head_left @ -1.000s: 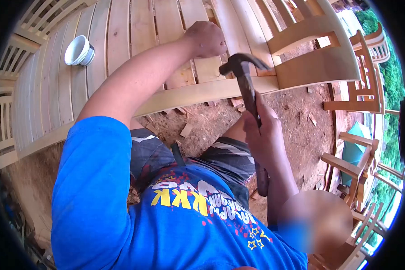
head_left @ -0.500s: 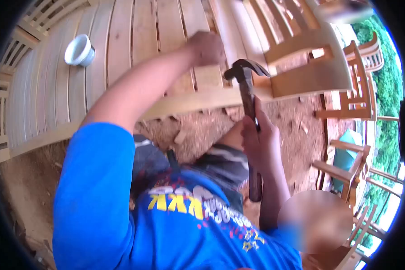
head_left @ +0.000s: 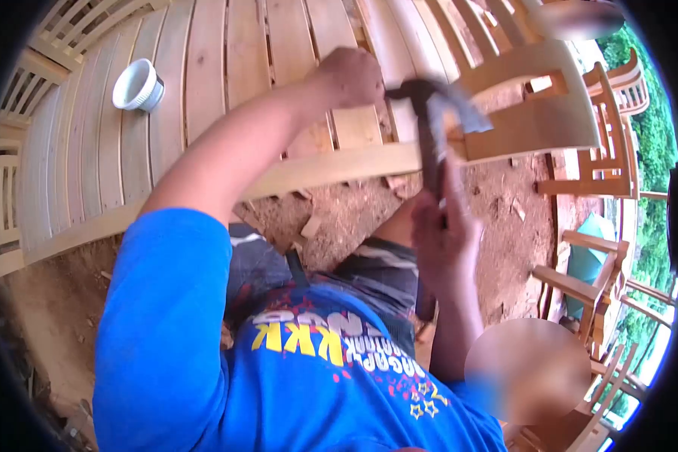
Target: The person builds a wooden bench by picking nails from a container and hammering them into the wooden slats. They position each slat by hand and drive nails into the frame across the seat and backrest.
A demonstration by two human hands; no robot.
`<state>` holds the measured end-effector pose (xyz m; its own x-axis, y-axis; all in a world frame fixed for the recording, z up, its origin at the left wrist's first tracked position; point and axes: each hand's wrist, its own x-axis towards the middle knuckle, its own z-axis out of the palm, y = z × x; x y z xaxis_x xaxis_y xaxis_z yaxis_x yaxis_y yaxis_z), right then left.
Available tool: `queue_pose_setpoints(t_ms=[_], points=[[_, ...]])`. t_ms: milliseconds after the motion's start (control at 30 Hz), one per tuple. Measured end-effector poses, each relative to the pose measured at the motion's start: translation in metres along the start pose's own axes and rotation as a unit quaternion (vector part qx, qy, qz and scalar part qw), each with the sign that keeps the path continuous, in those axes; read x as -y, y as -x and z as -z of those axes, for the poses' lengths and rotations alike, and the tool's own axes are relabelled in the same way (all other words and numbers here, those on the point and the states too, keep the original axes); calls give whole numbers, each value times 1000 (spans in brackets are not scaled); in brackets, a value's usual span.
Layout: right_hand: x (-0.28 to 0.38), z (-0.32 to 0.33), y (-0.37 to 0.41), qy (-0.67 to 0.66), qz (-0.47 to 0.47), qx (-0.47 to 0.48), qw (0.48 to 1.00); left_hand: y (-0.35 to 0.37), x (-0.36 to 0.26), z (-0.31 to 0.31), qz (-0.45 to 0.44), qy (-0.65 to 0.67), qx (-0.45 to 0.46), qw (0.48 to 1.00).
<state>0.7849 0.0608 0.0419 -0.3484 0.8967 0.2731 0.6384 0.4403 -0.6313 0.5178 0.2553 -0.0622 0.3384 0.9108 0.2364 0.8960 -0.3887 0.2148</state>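
My right hand [head_left: 446, 245] is wrapped around the handle of a claw hammer [head_left: 432, 139]. The hammer's head is up, its striking face pointing left toward my other hand and its claw, smeared by motion, to the right. My left hand [head_left: 352, 77] is closed in a fist over the slats of a pale wooden bench [head_left: 271, 169]. Whatever its fingers may hold is hidden. Close to the hammer head stands the bench's broad curved end piece [head_left: 531, 124].
On the slats at the left rests a white plastic tub [head_left: 138, 85]. Other wooden furniture [head_left: 603, 166] stands to the right, near a teal object [head_left: 591, 256]. Wood scraps lie on the reddish dirt ground [head_left: 339, 215]. A blurred round patch covers the lower right.
The hammer has moved up, bringing its head closer to my left fist. My left hand has stayed nearly in place, still closed. The view has shifted slightly.
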Motion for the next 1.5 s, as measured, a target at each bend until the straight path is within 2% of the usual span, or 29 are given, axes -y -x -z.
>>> queue_pose_setpoints(t_ms=[33, 100, 200, 233, 300, 333, 367, 433, 533, 600, 633, 667, 733, 800, 933, 967, 1067, 1133, 1233, 1333, 1500], points=[[20, 5, -7, -55, -16, -30, 998, 1, -4, 3, 11, 9, 12, 1000], [33, 15, -15, -130, 56, -127, 982, -6, -1, 11, 23, 12, 21, 999], [14, 15, -7, -136, 159, -119, 970, -7, 0, 9, 27, 25, 22, 999], [-7, 9, -8, -40, 194, -89, 976, -7, 2, 6, 25, 32, 10, 999], [-31, -11, 2, 2, 89, 29, 996, -3, 2, 4, 35, 33, 19, 999], [-33, -17, 10, -50, -52, 114, 991, -3, -2, 6, 46, 29, 37, 998], [-33, -13, 11, -27, -75, 120, 990, -10, -2, 12, 57, 19, 46, 997], [-20, -6, 0, -29, -19, 48, 998, -11, 2, 16, 30, 7, 30, 999], [-1, 12, 0, -80, 14, 8, 997, -3, 2, 9, 5, 24, 0, 1000], [-23, 7, 0, -42, 94, 0, 995, -2, 4, 8, -10, 43, -35, 998], [-32, 4, 1, -23, 134, -3, 991, -2, 4, 8, 17, 51, -45, 998], [-36, -1, 2, -37, 20, 100, 994, -1, 2, 8, 44, 60, -53, 996], [-33, 4, -7, -37, -113, 196, 973, -2, -3, 2, 80, 84, -93, 989], [-42, -3, 0, -71, -74, 142, 984, -1, 1, -4, 110, 104, -164, 975], [-70, 0, 27, -73, 6, 83, 994, -8, -3, 7, 178, 120, -101, 971], [-73, 6, 33, -99, -40, 106, 989, -15, -6, 9, 222, 111, -68, 966], [-88, 5, 55, -99, -31, 82, 991, -46, -32, 21, 338, 87, 15, 937], [-92, 12, 60, -93, -46, 85, 991, -63, -47, 24, 398, 74, 46, 913], [-96, 18, 60, -100, -62, 79, 990, -82, -48, 18, 460, 102, 38, 881], [-103, 26, 64, -116, -74, 63, 989, -87, -52, 7, 491, 86, -1, 867], [-125, 34, 77, -115, -101, 45, 987, -79, -55, 0, 476, 53, -27, 877]])
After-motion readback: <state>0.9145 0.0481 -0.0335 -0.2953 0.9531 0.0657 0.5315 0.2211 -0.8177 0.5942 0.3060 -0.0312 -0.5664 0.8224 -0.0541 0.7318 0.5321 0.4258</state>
